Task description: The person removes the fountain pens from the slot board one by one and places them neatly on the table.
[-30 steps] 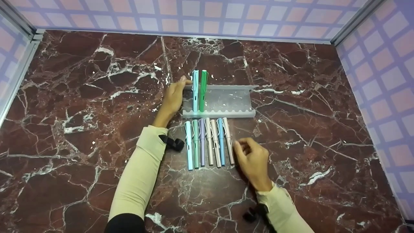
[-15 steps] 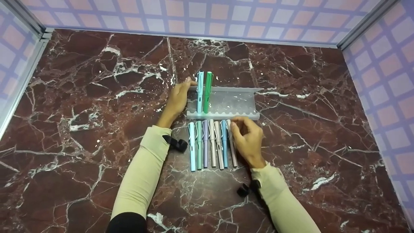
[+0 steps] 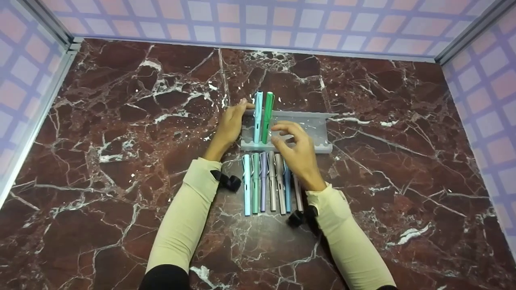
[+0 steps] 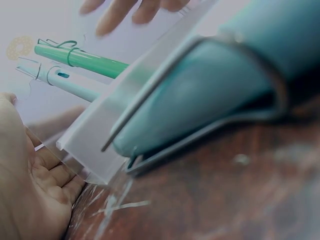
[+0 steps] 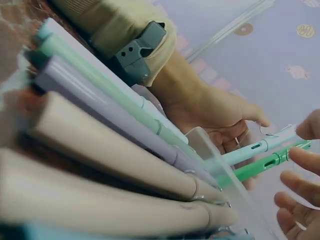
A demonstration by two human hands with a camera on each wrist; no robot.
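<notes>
My left hand (image 3: pixel 231 123) holds the left end of a clear plastic pen rack (image 3: pixel 316 127), its fingers showing behind the see-through panel in the left wrist view. Two capped pens stand in the rack's left slots: a light blue pen (image 3: pixel 258 117) and a green pen (image 3: pixel 267 121). Just right of the green pen, my right hand (image 3: pixel 298 149) reaches over the rack with fingers bent, apart and holding nothing. In front of the rack lies a row of pens, including a light blue one (image 3: pixel 247 185), a mint green one (image 3: pixel 255 185) and a purple one (image 3: pixel 263 183).
Beige pens (image 3: pixel 280 187) and a blue pen (image 3: pixel 287 189) continue the row, partly under my right wrist. Wrist cameras (image 3: pixel 231 183) sit on both sleeves. The dark red marbled table (image 3: pixel 121 225) is bordered by checkered walls (image 3: pixel 258 24).
My right hand has moved from beside the rightmost beige pen, up past its cap, to the rack beside the green pen. My left hand stays at the rack. The head view has shifted slightly.
</notes>
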